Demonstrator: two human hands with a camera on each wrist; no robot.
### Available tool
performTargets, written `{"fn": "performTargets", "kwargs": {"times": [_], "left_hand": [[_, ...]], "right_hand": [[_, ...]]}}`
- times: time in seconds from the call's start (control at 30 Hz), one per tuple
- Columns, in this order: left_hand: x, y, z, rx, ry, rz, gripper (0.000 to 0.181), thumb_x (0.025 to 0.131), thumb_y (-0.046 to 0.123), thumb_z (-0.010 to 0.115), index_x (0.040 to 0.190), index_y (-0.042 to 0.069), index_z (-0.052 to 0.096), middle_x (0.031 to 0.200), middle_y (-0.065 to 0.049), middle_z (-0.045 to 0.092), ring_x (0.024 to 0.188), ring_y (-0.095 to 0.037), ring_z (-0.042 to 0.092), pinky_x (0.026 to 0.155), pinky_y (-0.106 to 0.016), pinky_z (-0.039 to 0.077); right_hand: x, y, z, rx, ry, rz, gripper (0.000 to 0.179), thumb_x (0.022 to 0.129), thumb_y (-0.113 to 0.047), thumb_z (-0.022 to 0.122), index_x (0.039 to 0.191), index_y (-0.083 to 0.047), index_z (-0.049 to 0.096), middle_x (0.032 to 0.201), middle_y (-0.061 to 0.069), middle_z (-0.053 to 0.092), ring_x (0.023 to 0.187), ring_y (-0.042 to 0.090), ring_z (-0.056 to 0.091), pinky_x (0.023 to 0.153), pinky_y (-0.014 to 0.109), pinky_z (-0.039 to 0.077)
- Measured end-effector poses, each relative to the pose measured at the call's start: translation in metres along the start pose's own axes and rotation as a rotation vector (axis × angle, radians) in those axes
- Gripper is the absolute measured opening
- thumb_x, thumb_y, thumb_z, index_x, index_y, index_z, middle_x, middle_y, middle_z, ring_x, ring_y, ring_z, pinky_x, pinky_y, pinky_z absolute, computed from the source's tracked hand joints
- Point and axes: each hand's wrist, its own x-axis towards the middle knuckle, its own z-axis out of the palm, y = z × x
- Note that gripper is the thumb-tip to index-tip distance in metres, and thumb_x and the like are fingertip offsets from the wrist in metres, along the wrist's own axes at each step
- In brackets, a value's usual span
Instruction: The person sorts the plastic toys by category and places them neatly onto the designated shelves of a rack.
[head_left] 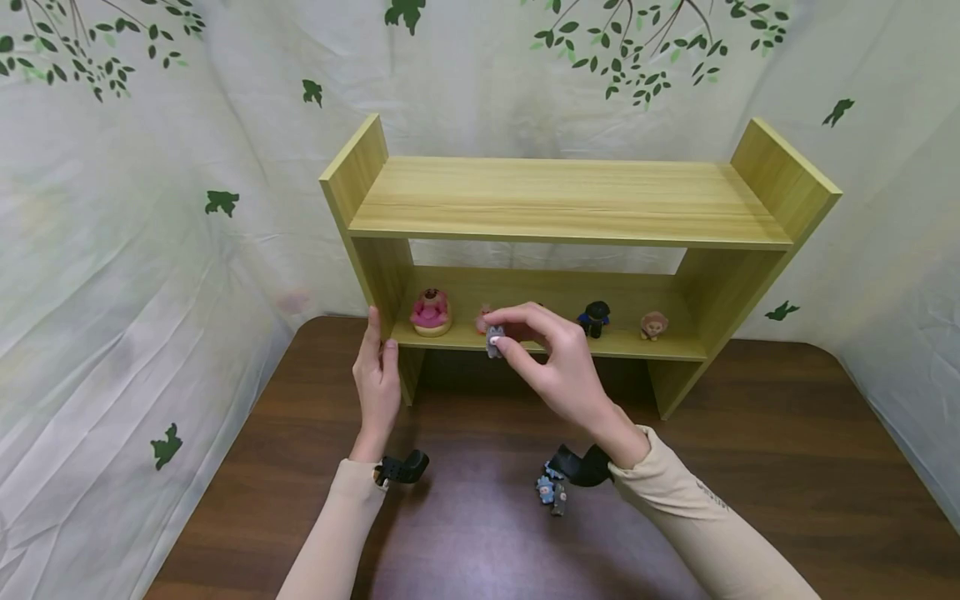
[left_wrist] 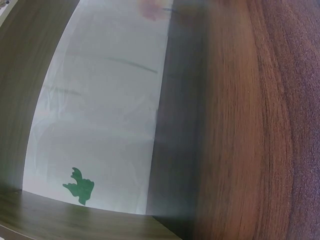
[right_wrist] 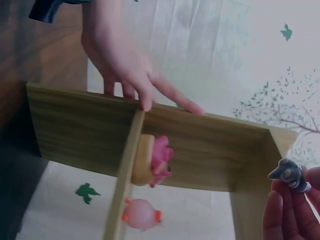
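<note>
My right hand (head_left: 562, 367) pinches a small grey figurine (head_left: 493, 342) between thumb and fingers, in front of the lower shelf of a light wooden rack (head_left: 570, 204). In the right wrist view that grey figurine (right_wrist: 291, 176) has a pointed top and a pale face. With fingers extended, my left hand (head_left: 377, 392) rests on the rack's left side panel. The thumb is at the lower shelf's front corner. Behind the right hand, a pink round figurine (right_wrist: 142, 214) stands on the lower shelf, partly hidden in the head view.
At the lower shelf's left end sits a pink bear figurine (head_left: 431, 315) on a tan base. Farther right stand a black-and-blue figurine (head_left: 595, 318) and a pinkish-brown one (head_left: 654, 325). Several small blue and grey figurines (head_left: 546, 490) lie on the brown table (head_left: 465, 533) by the right wrist.
</note>
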Motion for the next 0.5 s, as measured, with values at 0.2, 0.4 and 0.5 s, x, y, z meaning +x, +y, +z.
{"fn": "performTargets", "kwargs": {"times": [0.2, 0.4, 0.5], "left_hand": [[-0.001, -0.003, 0.0, 0.005, 0.002, -0.008, 0.078, 0.093, -0.014, 0.047, 0.146, 0.043, 0.033, 0.14, -0.029, 0.04, 0.07, -0.017, 0.034, 0.073, -0.027, 0.031], [-0.006, -0.033, 0.003, 0.01, -0.004, -0.036, 0.077, 0.094, -0.011, 0.048, 0.145, 0.044, 0.032, 0.143, -0.023, 0.04, 0.118, -0.022, 0.047, 0.087, -0.024, 0.032], [-0.007, -0.039, 0.003, 0.01, -0.006, -0.043, 0.075, 0.095, -0.009, 0.049, 0.146, 0.044, 0.032, 0.144, -0.018, 0.041, 0.126, -0.016, 0.041, 0.089, -0.025, 0.031]], "right_hand": [[0.017, -0.01, -0.005, -0.01, -0.001, -0.035, 0.022, 0.089, 0.005, 0.062, 0.111, 0.003, 0.065, 0.103, 0.009, 0.066, 0.09, 0.018, 0.063, 0.076, 0.036, 0.052], [0.041, -0.021, -0.008, -0.011, -0.003, -0.099, 0.02, 0.088, 0.007, 0.062, 0.108, 0.007, 0.065, 0.1, 0.012, 0.065, 0.089, 0.018, 0.062, 0.077, 0.033, 0.051], [0.051, -0.025, -0.01, -0.011, -0.002, -0.116, 0.02, 0.088, 0.007, 0.062, 0.108, 0.008, 0.065, 0.099, 0.012, 0.066, 0.088, 0.018, 0.061, 0.076, 0.033, 0.051]]}}
